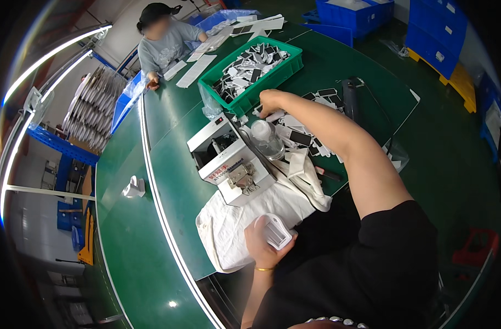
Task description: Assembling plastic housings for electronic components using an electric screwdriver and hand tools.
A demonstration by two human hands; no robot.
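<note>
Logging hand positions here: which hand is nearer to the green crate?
Right. The right hand is close beside the green crate; the left hand is well farther off, by the white cloth, holding a white piece.

Cold white tube lights (pixel 56 48) at the upper left burn out to plain white with a bluish fringe, brightening the green table (pixel 119 230), which carries a small glare spot (pixel 172 304) near the lower edge, while the white cloth (pixel 223 233) and white plastic piece (pixel 279 233) also come out bright. The floor (pixel 448 159) on the right is dim, and the black sleeve (pixel 401 236) loses nearly all detail. Fisheye bending curves the tubes and table edges, and the outer rim fades into black.
</note>
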